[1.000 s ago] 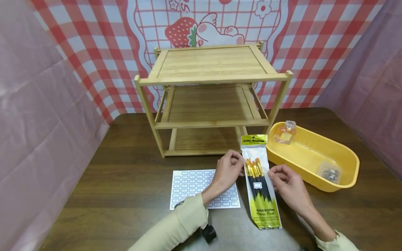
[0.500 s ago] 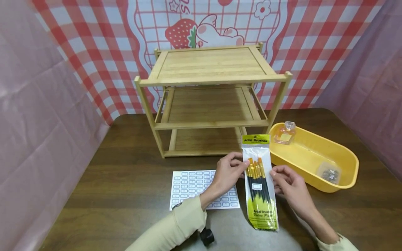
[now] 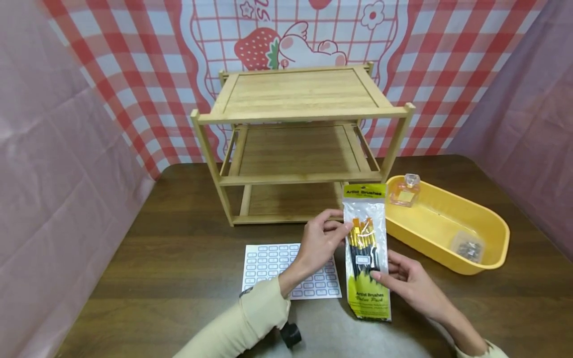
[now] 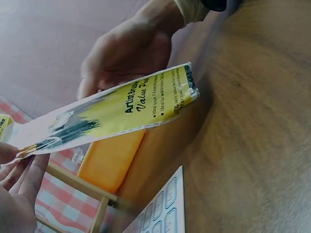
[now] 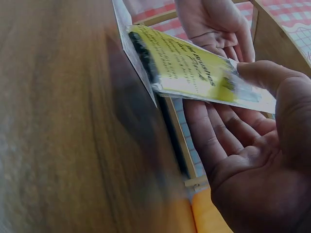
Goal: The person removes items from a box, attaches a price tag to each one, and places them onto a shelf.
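A clear pack of paintbrushes (image 3: 369, 301), labelled Artist Brushes, is held up off the table between both hands. My left hand (image 3: 317, 244) pinches its left edge beside the orange bristles, thumb in front. Lower on the right edge, my right hand (image 3: 416, 287) grips it with the thumb on the front; in the right wrist view its fingers (image 5: 223, 128) lie behind the pack. A small white sticker (image 3: 363, 259) with a blue border sits across the brush handles. Partly under my left forearm lies a sheet of similar stickers (image 3: 267, 266).
Behind the hands stands a three-tier wooden shelf (image 3: 300, 117). To the right is a yellow tub (image 3: 425, 226) with a perfume bottle (image 3: 405, 191) and a small clear box of metal pieces (image 3: 467, 247) in it. Checked cloth hangs at the back.
The pack has risen slightly toward the shelf. My right hand has slid down its right edge, bringing the thumb over the front; my left thumb now overlaps the left edge.
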Available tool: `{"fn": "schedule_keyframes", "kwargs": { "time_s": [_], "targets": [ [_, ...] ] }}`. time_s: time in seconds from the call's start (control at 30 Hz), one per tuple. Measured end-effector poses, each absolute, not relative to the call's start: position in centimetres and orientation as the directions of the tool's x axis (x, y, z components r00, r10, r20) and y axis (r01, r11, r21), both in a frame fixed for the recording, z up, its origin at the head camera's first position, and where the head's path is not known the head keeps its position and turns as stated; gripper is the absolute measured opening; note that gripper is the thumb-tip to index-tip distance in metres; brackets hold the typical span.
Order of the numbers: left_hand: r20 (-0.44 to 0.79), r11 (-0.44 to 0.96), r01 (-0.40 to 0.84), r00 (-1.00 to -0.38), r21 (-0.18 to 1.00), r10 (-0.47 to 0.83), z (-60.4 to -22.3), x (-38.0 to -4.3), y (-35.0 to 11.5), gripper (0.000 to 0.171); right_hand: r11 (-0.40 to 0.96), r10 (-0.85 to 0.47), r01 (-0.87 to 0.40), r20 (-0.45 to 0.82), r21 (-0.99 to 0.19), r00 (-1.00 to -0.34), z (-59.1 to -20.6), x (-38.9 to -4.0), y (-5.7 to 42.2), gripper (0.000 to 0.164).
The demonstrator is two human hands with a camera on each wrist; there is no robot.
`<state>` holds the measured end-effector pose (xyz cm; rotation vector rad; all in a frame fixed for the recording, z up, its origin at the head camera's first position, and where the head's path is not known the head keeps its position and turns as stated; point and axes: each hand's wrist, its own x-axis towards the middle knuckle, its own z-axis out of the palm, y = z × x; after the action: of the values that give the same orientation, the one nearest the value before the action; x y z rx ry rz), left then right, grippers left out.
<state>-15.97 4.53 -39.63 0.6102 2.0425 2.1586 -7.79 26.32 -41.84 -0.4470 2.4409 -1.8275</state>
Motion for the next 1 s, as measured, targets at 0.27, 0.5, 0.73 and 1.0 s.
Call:
{"fn": "schedule_keyframes", "kwargs": {
  "time_s": [0.27, 0.5, 0.73, 1.0],
  "targets": [
    [0.223, -0.081, 0.208, -0.913, 0.975, 0.342, -39.2, -16.2, 4.3, 0.034, 0.234, -0.285, -0.262, 0.192, -0.936, -0.939, -42.0, -7.8, 26.1, 0.042],
    [0.254, -0.064, 0.248, -0.902, 0.967, 0.35, -38.7, -16.2, 4.0, 0.035, 0.256, -0.261, -0.282, 0.215, -0.925, -0.941, -41.8, -7.8, 25.8, 0.038],
    [0.28, -0.071, 0.273, -0.89, 0.959, 0.36, -38.1, -16.0, 3.4, 0.034, 0.26, -0.27, -0.318, 0.247, -0.912, -0.931, -41.2, -7.8, 25.6, 0.035],
    [0.383, -0.17, 0.345, -0.856, 0.923, 0.347, -38.0, -16.5, 1.8, 0.024, 0.281, -0.252, -0.372, 0.306, -0.885, -0.918, -41.0, -8.1, 25.2, 0.036]
  ]
}}
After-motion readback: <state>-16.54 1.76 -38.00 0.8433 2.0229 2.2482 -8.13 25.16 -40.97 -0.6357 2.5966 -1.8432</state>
